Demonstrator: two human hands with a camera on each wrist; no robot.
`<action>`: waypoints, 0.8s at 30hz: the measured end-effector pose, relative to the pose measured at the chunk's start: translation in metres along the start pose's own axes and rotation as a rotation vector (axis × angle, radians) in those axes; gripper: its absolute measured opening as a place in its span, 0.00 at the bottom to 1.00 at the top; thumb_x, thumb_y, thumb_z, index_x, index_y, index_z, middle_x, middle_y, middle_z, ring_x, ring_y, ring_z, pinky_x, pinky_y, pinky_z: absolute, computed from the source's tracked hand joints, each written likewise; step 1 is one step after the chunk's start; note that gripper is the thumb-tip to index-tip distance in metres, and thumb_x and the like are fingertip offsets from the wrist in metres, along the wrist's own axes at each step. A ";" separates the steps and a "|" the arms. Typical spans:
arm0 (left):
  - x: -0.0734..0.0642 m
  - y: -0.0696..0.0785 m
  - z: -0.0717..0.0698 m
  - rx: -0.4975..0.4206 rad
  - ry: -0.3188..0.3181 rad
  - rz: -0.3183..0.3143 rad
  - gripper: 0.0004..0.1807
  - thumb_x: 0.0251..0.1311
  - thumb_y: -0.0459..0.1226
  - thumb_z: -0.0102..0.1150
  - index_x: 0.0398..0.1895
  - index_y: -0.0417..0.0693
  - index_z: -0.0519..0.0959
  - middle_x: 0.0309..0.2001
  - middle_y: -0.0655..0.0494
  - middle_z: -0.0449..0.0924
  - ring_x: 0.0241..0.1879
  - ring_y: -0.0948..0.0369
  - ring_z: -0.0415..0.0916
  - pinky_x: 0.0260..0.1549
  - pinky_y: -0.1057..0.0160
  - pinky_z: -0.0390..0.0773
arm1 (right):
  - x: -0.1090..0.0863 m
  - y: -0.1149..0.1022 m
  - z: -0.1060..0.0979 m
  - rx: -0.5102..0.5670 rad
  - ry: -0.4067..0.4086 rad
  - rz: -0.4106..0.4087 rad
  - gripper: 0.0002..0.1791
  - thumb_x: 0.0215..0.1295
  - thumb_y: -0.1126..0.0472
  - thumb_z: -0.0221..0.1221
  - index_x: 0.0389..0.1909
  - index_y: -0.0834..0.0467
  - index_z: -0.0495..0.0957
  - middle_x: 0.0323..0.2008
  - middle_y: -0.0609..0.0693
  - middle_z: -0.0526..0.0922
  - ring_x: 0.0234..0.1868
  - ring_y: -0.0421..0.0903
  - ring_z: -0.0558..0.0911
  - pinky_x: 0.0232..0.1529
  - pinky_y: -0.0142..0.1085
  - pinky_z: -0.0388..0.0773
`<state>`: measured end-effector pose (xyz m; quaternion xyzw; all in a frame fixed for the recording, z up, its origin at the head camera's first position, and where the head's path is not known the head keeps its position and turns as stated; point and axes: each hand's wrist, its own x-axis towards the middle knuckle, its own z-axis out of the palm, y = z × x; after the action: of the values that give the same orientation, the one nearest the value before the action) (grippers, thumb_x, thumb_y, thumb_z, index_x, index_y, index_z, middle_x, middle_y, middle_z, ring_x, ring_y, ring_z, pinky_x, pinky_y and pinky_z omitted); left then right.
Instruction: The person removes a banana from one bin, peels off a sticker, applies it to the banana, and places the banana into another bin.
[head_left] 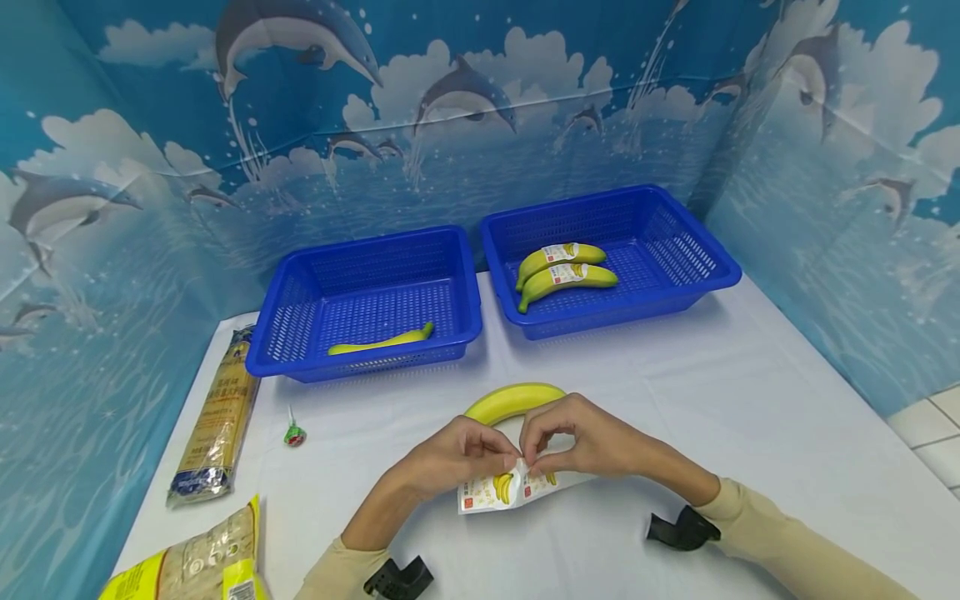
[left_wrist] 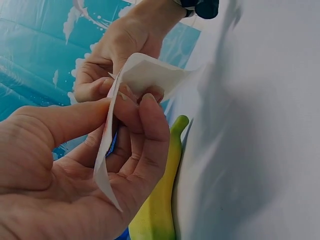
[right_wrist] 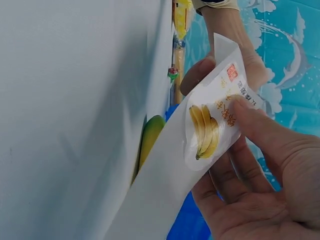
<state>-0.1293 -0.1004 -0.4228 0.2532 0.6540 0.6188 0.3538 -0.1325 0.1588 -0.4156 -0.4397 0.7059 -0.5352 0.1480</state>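
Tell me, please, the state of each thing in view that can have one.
Label strip: bent
Left hand: pinching it
Right hand: pinching it
Table banana: partly hidden
Left basket: holds one banana
Right basket: holds two labelled bananas
Lollipop: wrapped
Pasta pack: lying flat
Yellow bag: unclear whether sealed

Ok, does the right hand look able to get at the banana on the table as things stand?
Probably not quite: the right hand is pinching the sticker strip, so its fingers look busy. The banana lies just beyond, though, with nothing else apparently blocking the way.
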 end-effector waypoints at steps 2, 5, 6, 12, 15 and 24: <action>0.000 0.000 0.000 0.005 0.011 -0.014 0.13 0.74 0.29 0.60 0.50 0.21 0.84 0.35 0.58 0.89 0.32 0.68 0.80 0.34 0.73 0.80 | -0.001 -0.001 -0.001 0.002 -0.004 -0.002 0.04 0.67 0.63 0.74 0.38 0.54 0.87 0.38 0.48 0.90 0.42 0.44 0.88 0.47 0.40 0.90; 0.000 -0.001 0.000 0.030 0.018 -0.024 0.12 0.74 0.28 0.60 0.49 0.21 0.84 0.34 0.57 0.88 0.31 0.68 0.79 0.34 0.73 0.79 | -0.001 -0.001 -0.003 0.007 -0.017 -0.030 0.04 0.67 0.64 0.73 0.38 0.54 0.87 0.40 0.48 0.89 0.44 0.45 0.87 0.49 0.40 0.89; -0.001 -0.001 0.000 0.048 0.020 -0.029 0.12 0.74 0.28 0.60 0.48 0.22 0.84 0.34 0.58 0.87 0.31 0.68 0.78 0.33 0.73 0.78 | -0.001 -0.001 -0.003 0.009 -0.023 -0.044 0.04 0.68 0.64 0.73 0.38 0.54 0.87 0.41 0.49 0.89 0.45 0.45 0.87 0.50 0.40 0.89; -0.001 -0.007 0.000 0.208 0.035 -0.050 0.08 0.73 0.28 0.62 0.44 0.28 0.88 0.32 0.53 0.88 0.28 0.69 0.75 0.30 0.74 0.76 | 0.000 -0.001 -0.006 0.028 -0.058 -0.022 0.04 0.69 0.64 0.72 0.38 0.53 0.86 0.42 0.50 0.89 0.46 0.46 0.86 0.53 0.40 0.87; 0.001 -0.010 0.002 0.308 0.033 -0.052 0.07 0.73 0.29 0.64 0.41 0.33 0.90 0.30 0.54 0.87 0.27 0.70 0.75 0.29 0.74 0.76 | -0.001 -0.002 -0.008 0.026 -0.055 0.024 0.04 0.70 0.64 0.72 0.39 0.54 0.86 0.39 0.49 0.89 0.42 0.44 0.86 0.48 0.40 0.89; 0.016 -0.076 -0.014 0.615 -0.040 0.025 0.06 0.74 0.38 0.68 0.36 0.57 0.90 0.26 0.73 0.82 0.25 0.75 0.75 0.25 0.73 0.80 | -0.002 -0.003 -0.011 0.069 -0.012 0.051 0.02 0.72 0.67 0.69 0.41 0.61 0.85 0.36 0.52 0.88 0.42 0.45 0.87 0.53 0.47 0.89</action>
<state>-0.1423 -0.1046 -0.5005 0.3685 0.8004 0.3911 0.2657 -0.1375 0.1669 -0.4096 -0.4193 0.6970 -0.5528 0.1810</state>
